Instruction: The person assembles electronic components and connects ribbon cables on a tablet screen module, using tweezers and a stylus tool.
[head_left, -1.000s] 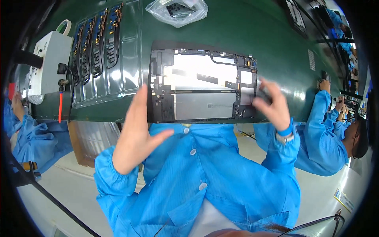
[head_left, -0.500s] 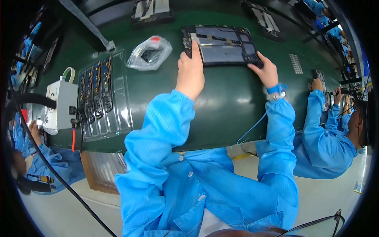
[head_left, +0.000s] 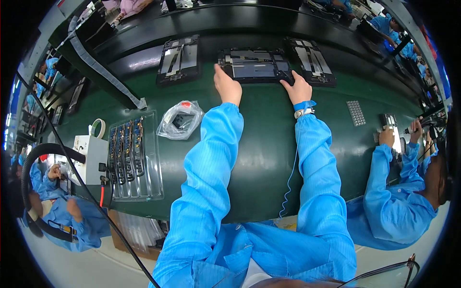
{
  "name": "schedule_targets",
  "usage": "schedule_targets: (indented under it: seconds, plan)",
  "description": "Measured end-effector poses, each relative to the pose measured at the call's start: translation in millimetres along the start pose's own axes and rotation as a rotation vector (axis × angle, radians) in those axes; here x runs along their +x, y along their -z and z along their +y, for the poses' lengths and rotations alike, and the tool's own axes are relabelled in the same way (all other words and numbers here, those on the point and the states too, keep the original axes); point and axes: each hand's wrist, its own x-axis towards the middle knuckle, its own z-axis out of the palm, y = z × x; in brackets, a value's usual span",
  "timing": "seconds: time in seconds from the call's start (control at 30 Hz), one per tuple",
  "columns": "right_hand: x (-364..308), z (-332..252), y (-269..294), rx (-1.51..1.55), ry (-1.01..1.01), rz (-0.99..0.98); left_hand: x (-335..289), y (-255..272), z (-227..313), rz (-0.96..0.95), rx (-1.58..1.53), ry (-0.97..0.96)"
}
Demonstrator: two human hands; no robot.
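Observation:
An opened tablet (head_left: 254,69), a black frame with grey battery panels and a dark cable strip across it, lies at the far side of the green table. My left hand (head_left: 227,87) grips its left near corner, thumb and fingers at the edge. At the right near corner my right hand (head_left: 298,90) has the thumb on top and fingers round the side. Similar opened tablets flank it: one on the left (head_left: 179,60) and one on the right (head_left: 311,62). A blue wrist strap (head_left: 304,104) with a coiled cord circles my right wrist.
Left of my arms are a clear bag (head_left: 181,120) with dark parts and a plastic tray (head_left: 154,177) of circuit strips. A white box (head_left: 91,158) with a black hose stands farther left. A sheet of small round pieces (head_left: 356,113) lies right. Co-workers (head_left: 401,192) sit on both sides.
Both my arms have stretched forward, carrying the tablet away from me to between the two other tablets. The whole view has tilted, showing more of the table's far side.

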Motion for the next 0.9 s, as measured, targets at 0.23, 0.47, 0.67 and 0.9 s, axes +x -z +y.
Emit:
schedule_targets:
  seconds: [0.23,0.47,0.67,0.9]
  plan:
    - [-13.5,-29.5,11.3,0.121,0.302,0.211,79.6,37.7,-10.4,0.369,-0.330,0.810]
    - [-8.5,-1.1,6.6,0.332,0.289,0.258,108.7,35.7,12.4,-0.083,0.321,0.390]
    - [-10.2,-10.3,-0.8,0.393,0.336,0.249,166.6,20.9,-58.9,-0.488,1.137,0.309]
    - [-5.7,-22.4,-2.7,0.533,0.359,0.137,174.5,71.3,-68.4,-0.144,0.601,0.298]
